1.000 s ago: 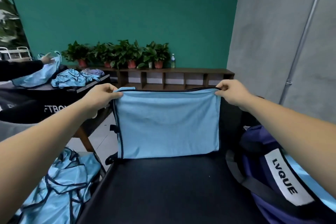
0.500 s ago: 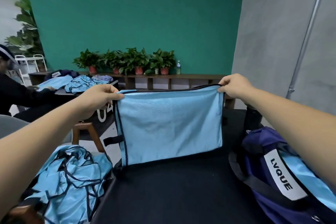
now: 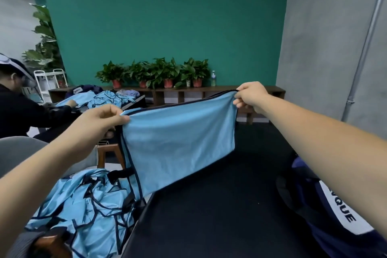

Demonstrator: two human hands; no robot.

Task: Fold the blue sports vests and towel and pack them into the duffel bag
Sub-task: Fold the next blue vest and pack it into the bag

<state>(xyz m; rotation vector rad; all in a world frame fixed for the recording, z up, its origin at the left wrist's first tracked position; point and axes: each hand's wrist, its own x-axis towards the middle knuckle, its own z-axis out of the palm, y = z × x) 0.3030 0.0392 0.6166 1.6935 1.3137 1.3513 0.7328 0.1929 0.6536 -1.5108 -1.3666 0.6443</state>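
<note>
A light-blue towel point(image 3: 180, 142) with dark trim hangs folded in the air above the black table point(image 3: 219, 211). My left hand point(image 3: 100, 120) pinches its upper left corner and my right hand point(image 3: 250, 96) pinches its upper right corner, which sits higher. The towel's lower edge hangs just over the table's left edge. A pile of crumpled blue sports vests point(image 3: 83, 209) with dark piping lies on a chair at lower left. The navy duffel bag point(image 3: 326, 216) with a white label stands on the table at right, partly hidden by my right forearm.
Another person in black point(image 3: 18, 111) sits at a second table on the left with more blue vests point(image 3: 109, 98). A low wooden shelf point(image 3: 184, 94) with potted plants point(image 3: 155, 73) runs along the green wall. A grey wall and a metal pipe stand at right.
The towel has lifted and tilted, its right corner now higher than the left. The view has swung left, bringing the vest pile and the other person further into sight.
</note>
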